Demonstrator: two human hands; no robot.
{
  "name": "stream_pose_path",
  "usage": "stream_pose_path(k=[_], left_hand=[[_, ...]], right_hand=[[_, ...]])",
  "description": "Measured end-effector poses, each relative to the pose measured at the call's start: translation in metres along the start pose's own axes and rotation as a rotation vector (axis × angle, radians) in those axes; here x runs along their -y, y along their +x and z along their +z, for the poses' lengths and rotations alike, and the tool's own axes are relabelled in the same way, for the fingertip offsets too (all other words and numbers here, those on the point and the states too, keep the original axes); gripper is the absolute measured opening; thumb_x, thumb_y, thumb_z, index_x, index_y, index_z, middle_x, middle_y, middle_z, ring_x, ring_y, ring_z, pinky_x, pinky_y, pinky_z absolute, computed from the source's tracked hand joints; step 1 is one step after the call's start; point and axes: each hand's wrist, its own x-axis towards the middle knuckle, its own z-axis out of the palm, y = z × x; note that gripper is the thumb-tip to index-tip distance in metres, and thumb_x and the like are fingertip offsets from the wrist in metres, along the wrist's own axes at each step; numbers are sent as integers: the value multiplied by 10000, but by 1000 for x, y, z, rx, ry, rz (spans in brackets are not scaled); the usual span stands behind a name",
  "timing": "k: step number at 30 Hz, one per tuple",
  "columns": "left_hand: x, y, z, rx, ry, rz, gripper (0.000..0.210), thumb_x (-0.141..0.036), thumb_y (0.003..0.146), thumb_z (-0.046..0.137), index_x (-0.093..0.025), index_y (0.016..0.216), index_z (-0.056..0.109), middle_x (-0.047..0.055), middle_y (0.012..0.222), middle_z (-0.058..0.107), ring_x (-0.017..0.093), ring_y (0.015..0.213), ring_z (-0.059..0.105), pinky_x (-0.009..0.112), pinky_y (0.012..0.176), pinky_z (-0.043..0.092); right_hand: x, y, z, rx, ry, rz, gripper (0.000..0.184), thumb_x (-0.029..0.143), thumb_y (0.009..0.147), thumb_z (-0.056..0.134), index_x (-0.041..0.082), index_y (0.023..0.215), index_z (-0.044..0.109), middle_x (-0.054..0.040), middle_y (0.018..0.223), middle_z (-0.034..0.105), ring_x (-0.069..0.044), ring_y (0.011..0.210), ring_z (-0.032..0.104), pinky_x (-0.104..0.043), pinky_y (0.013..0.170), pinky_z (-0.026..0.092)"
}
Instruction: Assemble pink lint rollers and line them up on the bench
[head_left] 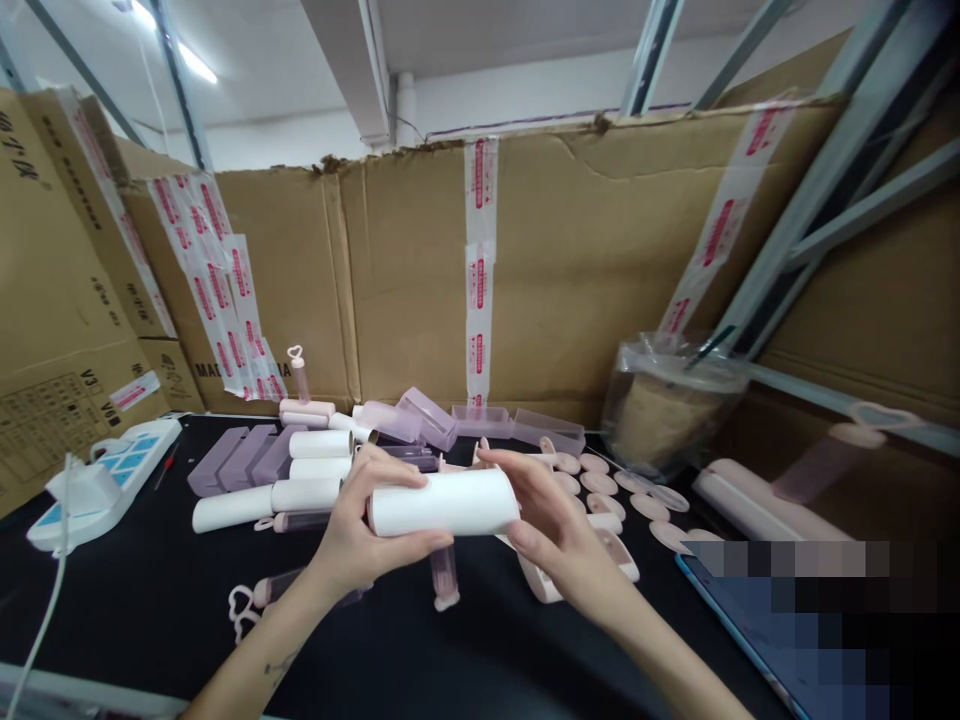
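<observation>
A white paper roll (446, 503) lies level between my two hands, above the black table. My left hand (367, 525) is closed round its left end, with the thumb below and fingers over the top. At the right end, the fingers and thumb of my right hand (551, 520) curve round the rim. Below the roll is a clear pinkish tube (444, 578) with a pale pink end. Behind my left hand lie more white rolls (321, 443), some with brown cores showing. Beside my right hand are curved pale pink plastic parts (541, 580).
Several purple boxes (232, 465) stand at the back left. Flat pink ovals (600, 483) lie at the right, before a bagged drink cup (664, 410). A power strip (124, 470), a phone (739, 620) and cardboard walls (570, 270) edge the black table (390, 660).
</observation>
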Motion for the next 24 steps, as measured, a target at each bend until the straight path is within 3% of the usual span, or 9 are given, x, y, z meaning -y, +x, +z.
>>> stream_pose_path(k=[4,8,12,15,21,24], left_hand=[[-3,5,-1,115,95,-9,576,-273,581,785,-249,1110,559,56,986,575,236,962,515,370,878,387],[-9,7,-3,225,120,-123,430,-288,602,763,-223,998,606,77,1032,582,256,1020,519,384,914,369],[-19,7,-8,340,140,-212,465,-244,552,761,-226,965,547,68,1077,590,245,1008,542,348,900,385],[-22,6,-9,452,247,-257,585,-347,495,799,-258,1014,544,31,1046,624,249,941,579,326,837,410],[-16,-5,-3,607,322,-216,453,-416,610,721,-266,1015,584,20,1029,595,219,864,609,281,754,422],[-10,-14,1,623,362,-167,473,-402,633,695,-276,1065,551,32,1115,561,226,899,600,276,721,419]], right_hand=[[-4,-3,-7,-8,-42,-105,432,380,727,675,326,1135,542,-59,1194,508,-262,1101,488,-366,857,454],[-9,-6,-8,-73,-158,-174,469,334,702,698,321,1141,533,-61,1153,509,-263,1057,501,-367,864,443],[-5,-11,-5,16,-295,-194,496,279,689,703,318,1149,523,-63,1132,505,-279,1081,477,-410,929,386],[-2,-16,-1,103,-369,-194,505,253,667,721,320,1130,530,-56,1090,523,-273,1047,497,-402,909,393],[-5,-21,3,189,-427,-106,686,302,631,754,316,1245,450,-69,1185,504,-295,1095,473,-415,917,377],[-5,-20,2,242,-437,-82,598,324,659,733,304,1201,483,-67,1173,498,-291,1112,444,-405,926,365]])
